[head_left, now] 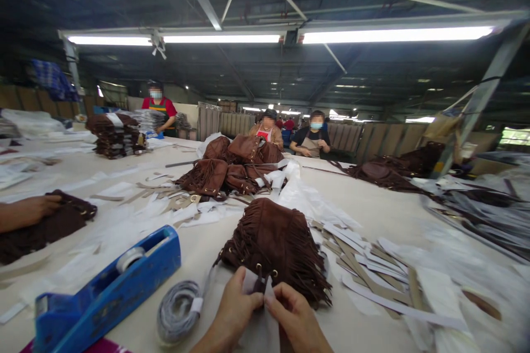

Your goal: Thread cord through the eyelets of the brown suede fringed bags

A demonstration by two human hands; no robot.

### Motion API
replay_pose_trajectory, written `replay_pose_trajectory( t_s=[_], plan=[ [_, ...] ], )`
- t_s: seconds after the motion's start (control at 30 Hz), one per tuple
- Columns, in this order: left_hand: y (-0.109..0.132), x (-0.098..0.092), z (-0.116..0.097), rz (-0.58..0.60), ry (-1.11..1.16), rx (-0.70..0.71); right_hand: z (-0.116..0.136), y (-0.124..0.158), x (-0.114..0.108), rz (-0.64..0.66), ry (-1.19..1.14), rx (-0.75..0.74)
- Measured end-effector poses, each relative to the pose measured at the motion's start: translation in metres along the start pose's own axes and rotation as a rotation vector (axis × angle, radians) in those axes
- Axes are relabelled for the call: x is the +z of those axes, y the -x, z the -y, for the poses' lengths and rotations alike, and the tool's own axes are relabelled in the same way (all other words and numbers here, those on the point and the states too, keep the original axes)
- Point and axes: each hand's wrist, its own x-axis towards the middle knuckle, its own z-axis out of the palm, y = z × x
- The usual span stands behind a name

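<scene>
A brown fringed bag [271, 231] lies on the table in front of me, with brass rings along its near edge. My left hand [234, 306] pinches a whitish, thin strip of wrapping [270, 328] and a dark strap end by the rings. Close beside it, my right hand [296, 314] grips the other side of the same wrapping between thumb and fingers. The fingertips nearly meet, and what lies between them is partly hidden. Left of my left hand sits a coil of grey wrapped strap [179, 309], with a blue tape dispenser [111, 287] beyond it.
More brown bags [232, 168] are heaped further back, and a stack of bags [114, 135] stands at the far left. Paper strips [372, 270] litter the right side. Another person's hand [31, 212] holds a dark bag at left. Several people stand across the table.
</scene>
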Motion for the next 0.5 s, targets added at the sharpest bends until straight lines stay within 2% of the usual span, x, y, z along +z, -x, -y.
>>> replay_pose_trajectory(
  t_s=[0.17,0.37,0.5],
  plan=[
    [0.004,0.002,-0.004,0.008,-0.031,0.028,-0.002,0.000,0.005,0.052,-0.115,0.140],
    [0.001,0.002,0.000,0.068,0.077,0.054,0.006,0.001,0.007,-0.077,0.219,-0.090],
    [0.000,-0.002,-0.002,0.110,0.116,-0.017,0.008,0.000,0.004,-0.070,0.384,-0.156]
  ],
)
